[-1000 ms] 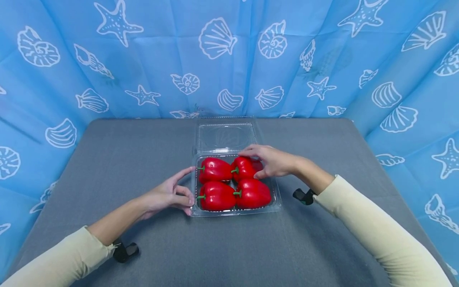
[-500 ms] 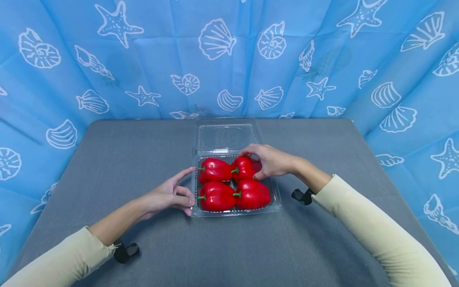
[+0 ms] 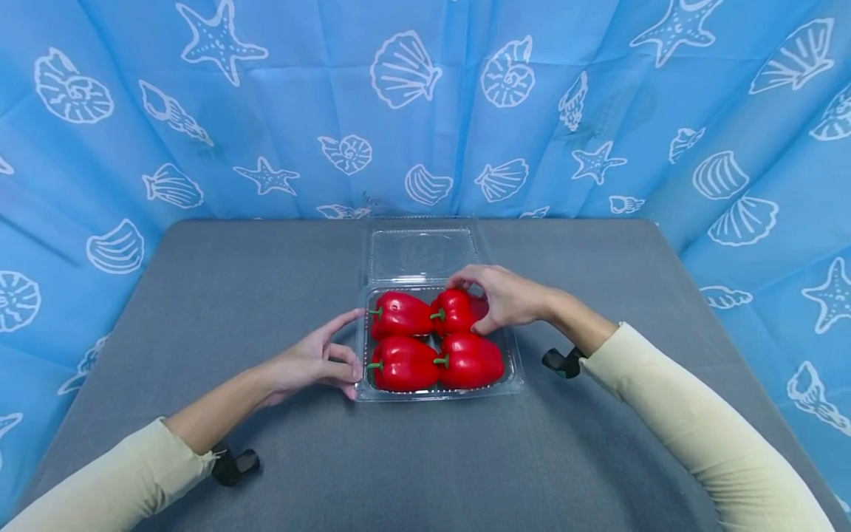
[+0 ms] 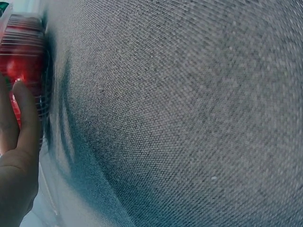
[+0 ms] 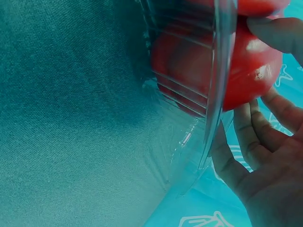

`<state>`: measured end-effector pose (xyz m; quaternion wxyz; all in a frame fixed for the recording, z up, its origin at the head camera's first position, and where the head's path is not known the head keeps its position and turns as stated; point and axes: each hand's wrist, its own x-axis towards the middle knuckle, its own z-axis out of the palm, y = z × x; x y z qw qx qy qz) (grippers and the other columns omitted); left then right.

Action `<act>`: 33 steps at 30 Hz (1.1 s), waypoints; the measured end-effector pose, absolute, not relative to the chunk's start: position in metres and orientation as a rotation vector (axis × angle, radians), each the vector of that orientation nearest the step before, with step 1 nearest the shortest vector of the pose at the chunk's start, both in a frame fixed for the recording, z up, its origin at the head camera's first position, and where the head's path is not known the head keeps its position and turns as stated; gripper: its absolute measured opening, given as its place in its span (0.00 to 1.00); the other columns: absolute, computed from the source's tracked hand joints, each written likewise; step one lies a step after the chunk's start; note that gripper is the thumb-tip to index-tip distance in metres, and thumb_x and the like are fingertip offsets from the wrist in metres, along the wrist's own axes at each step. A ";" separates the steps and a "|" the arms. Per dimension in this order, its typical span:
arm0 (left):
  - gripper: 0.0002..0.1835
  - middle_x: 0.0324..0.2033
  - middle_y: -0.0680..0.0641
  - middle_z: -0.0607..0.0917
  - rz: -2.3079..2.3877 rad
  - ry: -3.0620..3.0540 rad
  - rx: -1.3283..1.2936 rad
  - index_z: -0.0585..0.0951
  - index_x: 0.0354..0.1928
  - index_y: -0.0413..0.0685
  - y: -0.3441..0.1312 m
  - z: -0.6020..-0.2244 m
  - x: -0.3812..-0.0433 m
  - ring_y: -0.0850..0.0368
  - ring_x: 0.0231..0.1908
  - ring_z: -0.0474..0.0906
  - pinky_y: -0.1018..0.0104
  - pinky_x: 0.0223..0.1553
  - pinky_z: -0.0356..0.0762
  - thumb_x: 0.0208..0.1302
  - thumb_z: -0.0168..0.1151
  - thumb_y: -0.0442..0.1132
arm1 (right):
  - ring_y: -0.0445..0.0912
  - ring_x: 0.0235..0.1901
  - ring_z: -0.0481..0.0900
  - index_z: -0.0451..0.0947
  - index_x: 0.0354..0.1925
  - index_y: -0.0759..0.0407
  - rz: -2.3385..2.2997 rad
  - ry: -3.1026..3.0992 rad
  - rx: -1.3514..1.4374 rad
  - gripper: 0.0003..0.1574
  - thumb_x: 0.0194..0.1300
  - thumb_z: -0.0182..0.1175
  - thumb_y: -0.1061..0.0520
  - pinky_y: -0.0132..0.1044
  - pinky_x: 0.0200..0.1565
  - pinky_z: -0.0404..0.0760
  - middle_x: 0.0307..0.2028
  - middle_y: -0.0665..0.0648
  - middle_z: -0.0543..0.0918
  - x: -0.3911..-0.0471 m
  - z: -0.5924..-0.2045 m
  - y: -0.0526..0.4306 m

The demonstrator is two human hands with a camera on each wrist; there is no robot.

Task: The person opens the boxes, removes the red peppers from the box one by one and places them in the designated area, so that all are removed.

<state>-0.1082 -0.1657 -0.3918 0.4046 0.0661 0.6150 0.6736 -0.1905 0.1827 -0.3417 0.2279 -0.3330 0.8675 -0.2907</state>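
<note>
1. a blue curtain (image 3: 452, 140) with white seashells and starfish is spanning the room from left to right, and one gray woven tabletop (image 3: 279, 258) is stretching before it.
2. at far left, the first of two cream sleeves (image 3: 126, 473) is ending above a black wrist attachment (image 3: 233, 467).
3. the left hand (image 3: 309, 363) is touching the left rim, its fingers spreading loosely rather than clenching.
4. one clear plastic clamshell container (image 3: 439, 396) is sitting mid-table, its single lid (image 3: 425, 255) lying open behind.
5. inside, four red bell peppers (image 3: 404, 364) are resting in two rows of two, all four green stems pointing left.
6. the right hand (image 3: 508, 298) is grasping the far-right pepper (image 3: 454, 309), thumb on the near side, fingers on the far side.
7. at right, the second black wrist attachment (image 3: 561, 363) is showing beside the other sleeve (image 3: 711, 428).
</note>
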 end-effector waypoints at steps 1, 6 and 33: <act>0.51 0.38 0.42 0.85 1.700 1.551 0.164 0.43 0.79 0.62 -0.166 -0.392 -0.108 0.49 0.34 0.85 0.53 0.50 0.82 0.65 0.63 0.30 | 0.51 0.53 0.73 0.71 0.63 0.59 -0.804 2.387 -0.915 0.44 0.47 0.75 0.63 0.41 0.46 0.84 0.54 0.56 0.76 -0.191 -0.342 0.183; 0.51 0.39 0.42 0.85 1.698 1.544 0.166 0.43 0.79 0.62 -0.167 -0.392 -0.108 0.49 0.35 0.85 0.54 0.50 0.82 0.65 0.63 0.30 | 0.51 0.52 0.73 0.71 0.62 0.59 -0.817 2.374 -0.913 0.43 0.47 0.75 0.63 0.41 0.45 0.84 0.53 0.55 0.76 -0.193 -0.343 0.184; 0.50 0.38 0.42 0.85 1.686 1.572 0.143 0.44 0.79 0.62 -0.163 -0.390 -0.108 0.48 0.34 0.85 0.53 0.51 0.81 0.65 0.64 0.30 | 0.50 0.51 0.74 0.71 0.62 0.60 -0.890 2.453 -0.938 0.46 0.43 0.77 0.58 0.40 0.42 0.84 0.52 0.54 0.76 -0.189 -0.346 0.190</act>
